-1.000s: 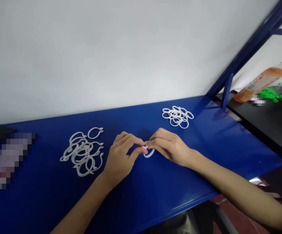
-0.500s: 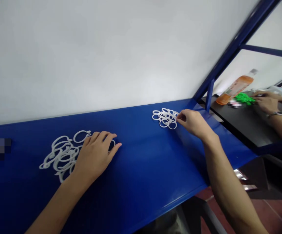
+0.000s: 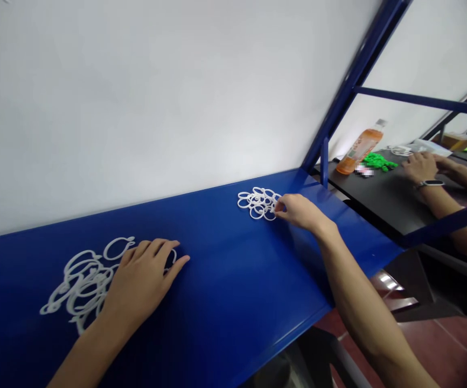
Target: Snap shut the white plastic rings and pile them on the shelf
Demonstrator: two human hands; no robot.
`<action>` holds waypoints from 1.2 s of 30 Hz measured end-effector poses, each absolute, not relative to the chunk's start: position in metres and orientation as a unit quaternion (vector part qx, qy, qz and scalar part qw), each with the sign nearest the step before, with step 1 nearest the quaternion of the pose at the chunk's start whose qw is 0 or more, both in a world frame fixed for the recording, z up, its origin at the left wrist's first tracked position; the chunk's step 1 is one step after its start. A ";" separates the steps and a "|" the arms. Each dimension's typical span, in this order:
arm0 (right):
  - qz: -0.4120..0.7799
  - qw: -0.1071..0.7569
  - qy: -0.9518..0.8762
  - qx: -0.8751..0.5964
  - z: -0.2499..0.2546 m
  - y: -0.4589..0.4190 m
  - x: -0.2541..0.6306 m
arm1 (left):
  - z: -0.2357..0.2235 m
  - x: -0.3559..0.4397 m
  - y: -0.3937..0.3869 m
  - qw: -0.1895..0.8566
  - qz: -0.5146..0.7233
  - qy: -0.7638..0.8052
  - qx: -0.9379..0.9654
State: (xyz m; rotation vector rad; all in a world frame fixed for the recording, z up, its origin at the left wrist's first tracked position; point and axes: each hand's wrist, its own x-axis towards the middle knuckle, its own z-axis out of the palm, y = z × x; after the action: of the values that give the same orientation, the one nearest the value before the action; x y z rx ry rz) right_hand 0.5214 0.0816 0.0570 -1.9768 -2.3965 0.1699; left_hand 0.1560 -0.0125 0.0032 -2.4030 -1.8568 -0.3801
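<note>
A loose heap of white plastic rings with small end tabs [image 3: 85, 280] lies on the left of the blue tabletop [image 3: 213, 302]. Over the right edge of that heap rests my left hand [image 3: 146, 269], palm down, fingers spread; part of one ring shows beyond its thumb and forefinger. Farther right, a smaller pile of white rings [image 3: 257, 202] sits near the wall. My right hand [image 3: 298, 209] is at this pile's right edge, thumb and forefinger pinched on a ring there. The pinched part itself is mostly covered by the fingers.
A white wall [image 3: 136, 97] runs behind the table, and a blue metal frame [image 3: 340, 97] rises at its right end. Beyond it, a black table [image 3: 378, 196] holds an orange drink bottle [image 3: 360, 151] and green pieces [image 3: 378, 160]. Another person's hands [image 3: 421, 167] rest there.
The camera view has turned slightly right, so things sit farther left. My left hand stays over its heap and my right hand stays at the small pile. The other person's hands have shifted.
</note>
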 end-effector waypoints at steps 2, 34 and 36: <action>0.055 0.006 -0.759 -0.648 0.058 0.080 0.519 | 0.004 0.151 -0.012 0.030 -0.115 -0.613 -0.781; 0.144 0.282 -0.926 -0.208 0.031 0.017 0.402 | 0.018 0.188 -0.025 -0.559 -0.450 -0.460 -0.523; 0.163 0.291 -0.919 -0.209 0.030 0.017 0.401 | 0.017 0.190 -0.026 -0.595 -0.440 -0.430 -0.517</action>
State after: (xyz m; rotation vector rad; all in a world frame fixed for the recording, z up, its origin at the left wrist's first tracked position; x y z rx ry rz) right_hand 0.4014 0.0171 0.0298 -0.5577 -2.4513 0.4354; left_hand 0.1903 -0.0259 0.0173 -2.8401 -2.3643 -2.4191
